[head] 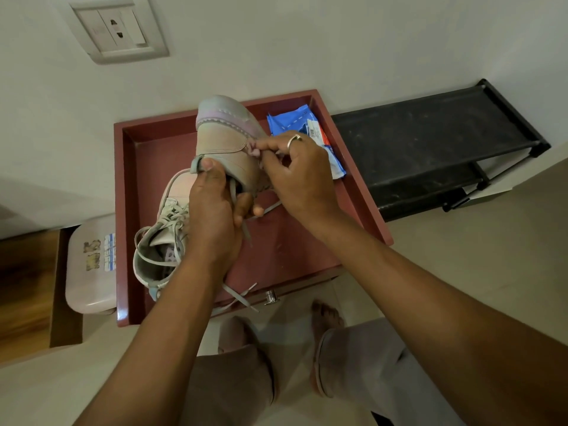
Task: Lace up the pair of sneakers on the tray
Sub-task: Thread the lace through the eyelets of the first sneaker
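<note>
The left hand (212, 207) grips the raised sneaker (224, 139) by its collar. The right hand (298, 173) appears to pinch the lace (242, 229) at an eyelet. The sneaker looks light and soft, and the lace limp, best held near its tip. The second sneaker (166, 229) lies under the left hand on the tray (362, 204), crowding it. A blue packet (292, 121) lies just beyond the right hand.

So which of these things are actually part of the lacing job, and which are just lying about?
Part of the job: held sneaker, gripped by the left hand; lace, pinched by the right hand; second sneaker, lying in the tray.

Lying about: blue packet in the tray; black rack; pink box; wall socket.
</note>
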{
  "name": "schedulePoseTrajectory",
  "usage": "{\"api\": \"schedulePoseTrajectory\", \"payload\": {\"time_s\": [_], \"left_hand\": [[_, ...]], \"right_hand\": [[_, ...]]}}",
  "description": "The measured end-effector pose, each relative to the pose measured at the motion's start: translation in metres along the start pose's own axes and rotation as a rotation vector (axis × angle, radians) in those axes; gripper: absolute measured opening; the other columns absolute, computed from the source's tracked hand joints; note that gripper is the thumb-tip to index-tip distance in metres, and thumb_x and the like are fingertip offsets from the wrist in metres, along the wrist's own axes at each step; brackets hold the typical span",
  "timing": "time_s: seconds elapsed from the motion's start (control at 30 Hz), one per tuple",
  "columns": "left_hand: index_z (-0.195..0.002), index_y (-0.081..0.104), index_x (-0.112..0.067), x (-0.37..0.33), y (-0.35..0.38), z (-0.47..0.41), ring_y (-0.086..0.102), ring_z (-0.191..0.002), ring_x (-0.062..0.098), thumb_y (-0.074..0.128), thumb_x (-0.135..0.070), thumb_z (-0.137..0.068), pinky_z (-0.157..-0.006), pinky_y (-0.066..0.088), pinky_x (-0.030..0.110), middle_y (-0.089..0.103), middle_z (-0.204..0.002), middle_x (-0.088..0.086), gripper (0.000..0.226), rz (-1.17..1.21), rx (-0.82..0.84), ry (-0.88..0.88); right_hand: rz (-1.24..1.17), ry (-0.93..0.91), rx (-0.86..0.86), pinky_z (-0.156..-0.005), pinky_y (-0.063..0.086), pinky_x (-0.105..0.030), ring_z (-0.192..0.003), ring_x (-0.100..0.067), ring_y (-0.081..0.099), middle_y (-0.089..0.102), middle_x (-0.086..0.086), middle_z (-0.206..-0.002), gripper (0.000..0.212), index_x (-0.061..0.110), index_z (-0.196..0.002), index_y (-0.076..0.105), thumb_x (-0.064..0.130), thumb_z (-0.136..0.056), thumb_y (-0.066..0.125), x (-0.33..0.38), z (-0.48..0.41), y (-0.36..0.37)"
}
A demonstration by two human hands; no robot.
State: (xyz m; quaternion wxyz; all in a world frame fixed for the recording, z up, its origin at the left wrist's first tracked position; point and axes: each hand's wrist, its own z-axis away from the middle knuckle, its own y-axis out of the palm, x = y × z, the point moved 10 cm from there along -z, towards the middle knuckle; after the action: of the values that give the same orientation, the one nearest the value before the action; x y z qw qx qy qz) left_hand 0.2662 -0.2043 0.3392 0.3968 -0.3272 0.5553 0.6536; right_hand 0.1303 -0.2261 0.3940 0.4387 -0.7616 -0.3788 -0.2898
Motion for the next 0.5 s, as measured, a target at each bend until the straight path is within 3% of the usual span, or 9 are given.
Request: {"api": "schedulePoseTrajectory", "payload": {"time_s": [0.13,0.27,0.37,0.43,0.5], "left_hand": [[-0.116,0.059,-0.008,-0.003,0.006,0.002,0.022,-0.039,0.009,0.022,-0.041,-0.107,-0.05,0.044,0.03,0.051,-0.093,0.018,0.051,-0.011,0.033,0.02],[-0.116,0.054,-0.001,-0.009,0.0,0.002,0.03,-0.037,0.01,0.025,-0.038,-0.107,-0.052,0.046,0.03,0.05,-0.099,0.02,0.048,-0.008,-0.012,0.03],[-0.097,0.058,0.001,-0.021,0.003,0.004,0.036,-0.036,0.015,0.03,-0.034,-0.106,-0.054,0.049,0.032,0.046,-0.061,0.017,0.046,-0.059,-0.025,0.115],[-0.086,0.061,-0.001,-0.03,0.002,0.007,0.04,-0.036,0.016,0.034,-0.039,-0.103,-0.059,0.054,0.037,0.044,-0.049,0.009,0.05,-0.144,-0.066,0.182],[-0.079,0.065,-0.004,-0.04,-0.001,0.013,0.05,-0.042,0.015,0.039,-0.046,-0.102,-0.064,0.056,0.039,0.051,-0.046,0.004,0.054,-0.321,-0.128,0.238]], "right_hand": [[-0.009,-0.058,0.002,-0.081,0.056,-0.035,-0.096,-0.014,0.065,0.073,0.003,-0.096,0.016,0.015,-0.102,0.078,0.012,-0.091,0.068,0.011,0.002,0.001],[0.073,0.054,0.039,-0.075,0.057,-0.036,-0.087,-0.01,0.065,0.072,0.006,-0.089,0.016,0.017,-0.1,0.079,0.013,-0.091,0.067,-0.015,0.0,-0.001],[-0.001,0.089,-0.033,-0.07,0.056,-0.026,-0.08,-0.005,0.066,0.072,0.01,-0.088,0.014,0.014,-0.094,0.078,0.008,-0.091,0.066,-0.013,-0.003,-0.021],[-0.126,0.133,-0.139,-0.064,0.05,-0.016,-0.074,0.0,0.066,0.07,0.013,-0.082,0.013,0.008,-0.086,0.074,0.001,-0.09,0.063,-0.014,-0.007,-0.042],[-0.241,0.189,-0.235,-0.062,0.048,-0.014,-0.068,0.003,0.065,0.071,0.012,-0.077,0.017,0.007,-0.081,0.068,-0.004,-0.09,0.06,-0.021,-0.012,-0.061]]}}
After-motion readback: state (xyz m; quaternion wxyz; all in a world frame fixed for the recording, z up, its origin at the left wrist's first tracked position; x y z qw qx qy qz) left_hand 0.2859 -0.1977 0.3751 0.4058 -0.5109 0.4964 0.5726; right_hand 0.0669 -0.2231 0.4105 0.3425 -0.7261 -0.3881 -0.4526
